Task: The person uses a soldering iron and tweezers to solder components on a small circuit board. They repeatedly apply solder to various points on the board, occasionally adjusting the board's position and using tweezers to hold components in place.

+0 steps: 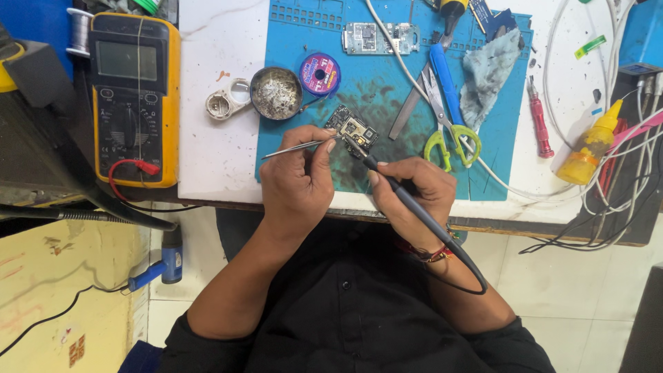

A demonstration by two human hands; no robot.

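A small dark circuit board (353, 129) lies on the blue work mat (387, 97). My left hand (298, 181) pinches metal tweezers (290, 148), and their end reaches the board's left edge. My right hand (413, 189) grips a black soldering iron (387, 181) like a pen. The iron's tip touches the board's lower right part, and its black cable runs back over my wrist.
A yellow multimeter (135, 97) stands at the left. A round tin (276, 92), a purple wire spool (320, 74) and a loupe (224, 103) lie behind the board. A second board (380, 38), scissors (445, 117), a grey cloth (487, 72), a red screwdriver (540, 128) and a yellow bottle (590, 148) lie to the right.
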